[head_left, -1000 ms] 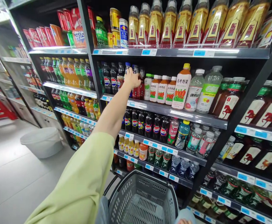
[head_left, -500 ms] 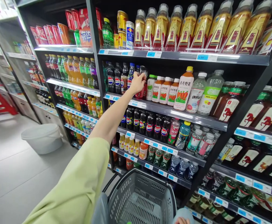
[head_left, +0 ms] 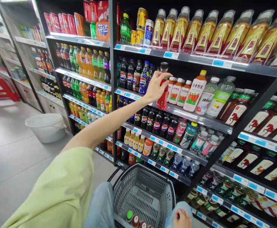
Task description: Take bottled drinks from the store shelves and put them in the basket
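My left hand (head_left: 157, 86), at the end of an outstretched arm in a pale green sleeve, is closed around a red bottle (head_left: 161, 102). The bottle's lower part shows below my fingers, in front of the shelf edge; its top is hidden by the hand. Just behind stands a dark-capped bottle (head_left: 164, 66). Carrot-labelled juice bottles (head_left: 174, 91) are to the right of the hand, and a blue-capped bottle (head_left: 144, 78) is to its left. My right hand (head_left: 182, 218) rests on my knee, fingers curled in, with nothing visible in it.
Between my knees sits a grey shopping basket (head_left: 144, 196) with several capped bottles (head_left: 135, 220) at its near end. Drink shelves (head_left: 195, 57) rise ahead, split by dark uprights. A white bucket (head_left: 45, 128) and a red stool (head_left: 0, 87) stand on the floor at left.
My left hand has drawn the red bottle out toward the shelf's front edge. The view has shifted, so more of the basket's bottles and my right hand show.
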### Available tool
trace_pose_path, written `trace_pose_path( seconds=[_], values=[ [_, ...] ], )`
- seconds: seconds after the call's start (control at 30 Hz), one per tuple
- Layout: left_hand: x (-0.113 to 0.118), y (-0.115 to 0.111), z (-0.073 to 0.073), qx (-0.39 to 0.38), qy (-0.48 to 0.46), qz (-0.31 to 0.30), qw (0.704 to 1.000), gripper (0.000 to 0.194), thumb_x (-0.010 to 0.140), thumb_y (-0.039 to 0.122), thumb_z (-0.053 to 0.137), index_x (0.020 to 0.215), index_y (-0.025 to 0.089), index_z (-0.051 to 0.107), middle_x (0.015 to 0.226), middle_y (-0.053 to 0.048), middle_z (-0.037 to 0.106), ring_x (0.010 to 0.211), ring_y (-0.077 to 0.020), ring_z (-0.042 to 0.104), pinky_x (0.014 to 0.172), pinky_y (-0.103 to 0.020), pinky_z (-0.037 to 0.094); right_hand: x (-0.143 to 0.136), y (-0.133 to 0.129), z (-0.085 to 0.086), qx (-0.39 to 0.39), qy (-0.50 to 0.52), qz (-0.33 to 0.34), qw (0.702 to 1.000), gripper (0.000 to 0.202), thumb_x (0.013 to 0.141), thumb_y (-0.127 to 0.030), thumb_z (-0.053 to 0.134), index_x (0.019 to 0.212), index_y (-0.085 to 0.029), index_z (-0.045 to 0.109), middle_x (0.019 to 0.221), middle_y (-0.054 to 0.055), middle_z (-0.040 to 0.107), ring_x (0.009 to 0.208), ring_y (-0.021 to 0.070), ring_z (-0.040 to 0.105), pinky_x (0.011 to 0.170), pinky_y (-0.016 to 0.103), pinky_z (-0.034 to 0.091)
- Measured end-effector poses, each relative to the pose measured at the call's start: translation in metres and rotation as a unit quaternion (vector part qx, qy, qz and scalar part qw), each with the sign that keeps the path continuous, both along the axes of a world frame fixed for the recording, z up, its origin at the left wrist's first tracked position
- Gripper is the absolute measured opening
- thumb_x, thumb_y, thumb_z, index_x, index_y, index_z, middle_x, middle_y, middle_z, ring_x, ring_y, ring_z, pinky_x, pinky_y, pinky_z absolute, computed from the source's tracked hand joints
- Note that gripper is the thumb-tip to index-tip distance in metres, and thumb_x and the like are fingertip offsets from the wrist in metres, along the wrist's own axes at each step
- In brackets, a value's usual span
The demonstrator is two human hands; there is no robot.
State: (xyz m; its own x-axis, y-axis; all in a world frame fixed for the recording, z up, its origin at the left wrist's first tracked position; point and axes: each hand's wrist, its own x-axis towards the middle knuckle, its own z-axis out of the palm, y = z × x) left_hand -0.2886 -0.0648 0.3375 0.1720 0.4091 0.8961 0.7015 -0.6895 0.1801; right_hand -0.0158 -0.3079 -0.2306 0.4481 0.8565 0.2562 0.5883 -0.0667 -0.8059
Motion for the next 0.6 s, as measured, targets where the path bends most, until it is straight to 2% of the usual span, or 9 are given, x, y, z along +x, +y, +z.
trace_pose_path(
  seconds=[0.1,0.2,0.27,0.3,0.4,0.47,0.5,0.53,0.6],
  values=[
    [0.006,-0.039,-0.012,-0.045,0.017,-0.068,0.996,0.032,0.107,0.032,0.052,0.134,0.026,0.068,0.119,-0.008,0.06,0.118,-0.026,0.061,0.115,-0.054,0.046,-0.004,0.006,0.012,-0.014,0.035,0.013,0.999,0.026,0.064,-0.057,0.064,0.054,-0.033,0.059,0.062,0.007,0.063,0.073,0.0454,0.071,0.071,0.062,0.052],
    [0.008,-0.079,-0.025,-0.103,0.046,-0.135,0.984,0.025,0.105,0.036,0.058,0.123,0.027,0.073,0.102,-0.006,0.062,0.109,-0.0254,0.061,0.109,-0.052,0.05,-0.032,0.019,0.052,-0.041,0.223,0.074,0.971,0.049,0.06,-0.073,0.076,0.079,-0.028,0.07,0.072,0.007,0.069,0.07,0.0374,0.071,0.062,0.05,0.057],
    [0.009,-0.101,-0.029,-0.127,0.062,-0.175,0.974,0.023,0.105,0.037,0.058,0.12,0.028,0.073,0.096,-0.005,0.063,0.105,-0.0255,0.061,0.106,-0.051,0.051,-0.063,0.027,0.097,-0.023,0.319,0.128,0.939,0.069,0.063,-0.074,0.083,0.11,-0.025,0.07,0.098,0.01,0.075,0.078,0.0314,0.073,0.064,0.044,0.06],
    [0.01,-0.109,-0.032,-0.135,0.066,-0.188,0.971,0.023,0.105,0.037,0.058,0.119,0.029,0.074,0.095,-0.005,0.063,0.104,-0.0254,0.061,0.105,-0.051,0.051,-0.079,0.029,0.124,0.019,0.35,0.159,0.923,0.074,0.071,-0.07,0.084,0.127,-0.026,0.065,0.116,0.012,0.074,0.088,0.0284,0.074,0.071,0.042,0.063],
    [0.013,-0.129,-0.044,-0.157,0.067,-0.203,0.964,0.022,0.105,0.035,0.056,0.116,0.029,0.074,0.093,-0.005,0.062,0.102,-0.0253,0.06,0.103,-0.049,0.05,-0.12,0.027,0.206,0.126,0.402,0.283,0.862,0.089,0.083,-0.061,0.084,0.156,-0.033,0.041,0.148,0.016,0.058,0.11,0.0258,0.072,0.086,0.045,0.065],
    [0.013,-0.139,-0.061,-0.181,0.064,-0.202,0.96,0.022,0.104,0.035,0.056,0.115,0.028,0.074,0.094,-0.005,0.061,0.1,-0.0249,0.06,0.101,-0.049,0.051,-0.137,0.022,0.249,0.179,0.412,0.305,0.84,0.099,0.078,-0.057,0.091,0.158,-0.034,0.037,0.146,0.015,0.058,0.114,0.0271,0.071,0.088,0.046,0.066],
    [0.012,-0.144,-0.074,-0.195,0.062,-0.2,0.958,0.022,0.104,0.036,0.056,0.114,0.028,0.074,0.096,-0.006,0.061,0.098,-0.0246,0.06,0.101,-0.048,0.051,-0.143,0.018,0.263,0.187,0.416,0.298,0.838,0.102,0.075,-0.052,0.094,0.157,-0.034,0.037,0.139,0.013,0.062,0.11,0.0259,0.072,0.085,0.044,0.066],
    [0.01,-0.15,-0.088,-0.207,0.059,-0.197,0.956,0.023,0.103,0.037,0.057,0.114,0.027,0.074,0.098,-0.006,0.061,0.097,-0.0244,0.06,0.1,-0.048,0.052,-0.148,0.013,0.272,0.181,0.424,0.284,0.841,0.097,0.075,-0.047,0.094,0.154,-0.033,0.04,0.132,0.01,0.067,0.103,0.0232,0.073,0.081,0.04,0.066],
    [0.005,-0.161,-0.121,-0.227,0.039,-0.185,0.955,0.025,0.102,0.04,0.057,0.114,0.027,0.074,0.103,-0.007,0.061,0.096,-0.0243,0.061,0.099,-0.047,0.053,-0.157,-0.001,0.275,0.146,0.449,0.263,0.841,0.079,0.079,-0.043,0.092,0.144,-0.03,0.049,0.116,0.006,0.073,0.08,0.0165,0.071,0.065,0.029,0.06]
  ],
)
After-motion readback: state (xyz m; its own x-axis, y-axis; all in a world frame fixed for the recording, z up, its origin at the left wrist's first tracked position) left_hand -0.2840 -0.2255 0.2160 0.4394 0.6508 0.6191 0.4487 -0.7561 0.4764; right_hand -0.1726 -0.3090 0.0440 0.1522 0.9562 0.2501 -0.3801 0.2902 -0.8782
